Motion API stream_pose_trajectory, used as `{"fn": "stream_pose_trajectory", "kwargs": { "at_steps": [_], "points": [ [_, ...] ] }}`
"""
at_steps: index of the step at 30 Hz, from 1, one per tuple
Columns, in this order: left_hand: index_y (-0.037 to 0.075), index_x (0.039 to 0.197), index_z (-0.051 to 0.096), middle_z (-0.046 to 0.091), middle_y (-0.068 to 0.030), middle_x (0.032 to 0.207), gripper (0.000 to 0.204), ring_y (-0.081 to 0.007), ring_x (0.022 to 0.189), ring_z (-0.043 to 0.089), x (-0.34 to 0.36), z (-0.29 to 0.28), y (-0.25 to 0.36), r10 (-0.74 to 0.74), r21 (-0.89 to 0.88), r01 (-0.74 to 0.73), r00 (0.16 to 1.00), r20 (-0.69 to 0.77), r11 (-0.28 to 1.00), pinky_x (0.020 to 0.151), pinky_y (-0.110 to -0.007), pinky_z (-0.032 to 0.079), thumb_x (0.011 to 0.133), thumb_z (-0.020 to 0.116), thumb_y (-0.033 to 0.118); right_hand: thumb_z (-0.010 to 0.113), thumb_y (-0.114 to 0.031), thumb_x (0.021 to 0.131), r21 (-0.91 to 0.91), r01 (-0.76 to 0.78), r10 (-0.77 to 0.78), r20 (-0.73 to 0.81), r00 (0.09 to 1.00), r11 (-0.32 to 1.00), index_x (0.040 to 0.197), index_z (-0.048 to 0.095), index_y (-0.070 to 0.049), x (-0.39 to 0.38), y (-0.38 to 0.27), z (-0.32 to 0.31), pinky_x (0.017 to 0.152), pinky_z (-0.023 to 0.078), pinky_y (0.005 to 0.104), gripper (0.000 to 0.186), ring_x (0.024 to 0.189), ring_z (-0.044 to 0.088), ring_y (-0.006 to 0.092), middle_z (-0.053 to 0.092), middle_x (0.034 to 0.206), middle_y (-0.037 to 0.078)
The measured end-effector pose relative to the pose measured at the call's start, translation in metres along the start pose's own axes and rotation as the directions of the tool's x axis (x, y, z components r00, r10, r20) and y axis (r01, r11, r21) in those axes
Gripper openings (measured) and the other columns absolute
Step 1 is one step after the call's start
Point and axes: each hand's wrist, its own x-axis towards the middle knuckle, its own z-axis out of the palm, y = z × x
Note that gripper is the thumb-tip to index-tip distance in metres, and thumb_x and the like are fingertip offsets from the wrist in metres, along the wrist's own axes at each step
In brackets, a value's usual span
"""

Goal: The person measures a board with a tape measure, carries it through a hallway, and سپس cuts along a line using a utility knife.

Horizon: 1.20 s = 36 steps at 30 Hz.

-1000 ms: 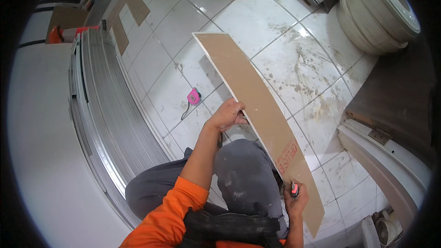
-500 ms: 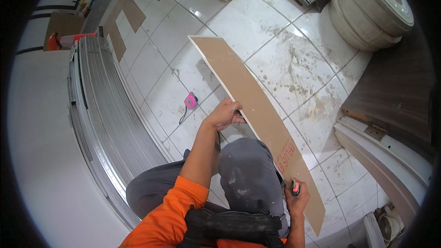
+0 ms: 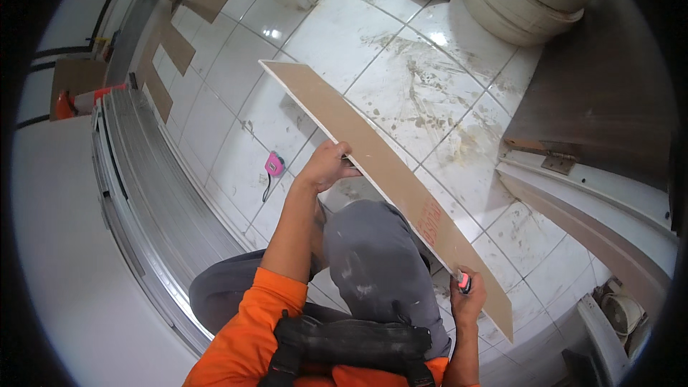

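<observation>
You hold a brown board [image 3: 387, 166] above the floor [image 3: 358, 21].
Your left hand [image 3: 325, 166] grips its left edge; your right hand [image 3: 468, 302] grips a pink-and-black tool [image 3: 465, 284] near the board's lower end.

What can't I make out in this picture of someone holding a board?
In the head view:
Left hand: some fingertips, hidden behind the board.
Board: its underside, facing away.
Pink-and-black tool: its kind, mostly covered by the right hand.
Pale coil: its top, cut off by the upper edge.

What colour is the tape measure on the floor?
The tape measure is pink, best seen in the head view.
</observation>
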Motion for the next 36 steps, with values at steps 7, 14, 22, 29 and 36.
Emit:
{"fn": "stream_pose_trajectory", "kwargs": {
  "at_steps": [7, 14, 22, 29, 36],
  "points": [
    [-0.012, 0.126, 0.056, 0.064, -0.0226, 0.124, 0.037, -0.0368, 0.111, 0.068, 0.005, 0.019, 0.014, 0.017, 0.007, -0.017, 1.000, 0.009, 1.000, 0.096, -0.052, 0.060, 0.100, 0.044, 0.011, 0.081, -0.002, 0.082, -0.050, -0.038, 0.033, -0.089, 0.995, 0.998, 0.105, 0.068, -0.004, -0.004, 0.010, -0.023, 0.080, 0.055, 0.0352, 0.027, 0.086, 0.071, 0.0273, 0.074, 0.099, 0.016],
    [-0.013, 0.127, 0.054, 0.065, -0.0245, 0.124, 0.039, -0.0371, 0.110, 0.069, 0.005, 0.050, 0.015, -0.023, 0.110, 0.039, 0.990, -0.141, 0.993, 0.094, -0.053, 0.061, 0.101, 0.045, 0.014, 0.080, 0.000, 0.082, -0.136, -0.049, 0.035, -0.106, 0.994, 0.989, 0.103, 0.069, -0.006, -0.015, 0.025, -0.031, 0.078, 0.055, 0.0346, 0.025, 0.084, 0.071, 0.0273, 0.072, 0.093, 0.014],
    [-0.011, 0.136, 0.048, 0.060, -0.0256, 0.133, 0.040, -0.0393, 0.126, 0.061, 0.012, 0.030, 0.013, -0.013, -0.016, 0.012, 0.999, -0.050, 1.000, 0.104, -0.055, 0.054, 0.102, 0.045, 0.009, 0.077, 0.004, 0.071, -0.084, 0.077, -0.090, -0.166, 0.982, 0.993, 0.095, 0.065, -0.009, -0.011, 0.022, -0.045, 0.078, 0.054, 0.0432, 0.029, 0.089, 0.070, 0.0339, 0.074, 0.097, 0.011],
    [-0.011, 0.143, 0.044, 0.054, -0.0259, 0.146, 0.045, -0.0382, 0.137, 0.053, 0.025, 0.024, -0.018, 0.015, -0.333, 0.026, 0.993, 0.120, 0.943, 0.118, -0.054, 0.042, 0.103, 0.048, 0.010, 0.074, 0.007, 0.072, -0.159, 0.124, -0.160, -0.236, 0.958, 0.980, 0.092, 0.064, -0.005, 0.020, 0.042, -0.046, 0.079, 0.055, 0.0426, 0.025, 0.090, 0.069, 0.0352, 0.073, 0.099, 0.014],
    [-0.004, 0.147, 0.045, 0.055, -0.0211, 0.147, 0.051, -0.0362, 0.135, 0.055, 0.045, 0.029, -0.070, 0.082, -0.497, 0.070, 0.957, 0.277, 0.865, 0.117, -0.055, 0.042, 0.100, 0.057, 0.009, 0.076, 0.005, 0.073, -0.339, 0.121, -0.206, -0.229, 0.951, 0.933, 0.101, 0.058, -0.005, 0.030, 0.102, -0.002, 0.091, 0.046, 0.0491, 0.034, 0.104, 0.057, 0.0405, 0.061, 0.104, 0.017]
  ]
}}
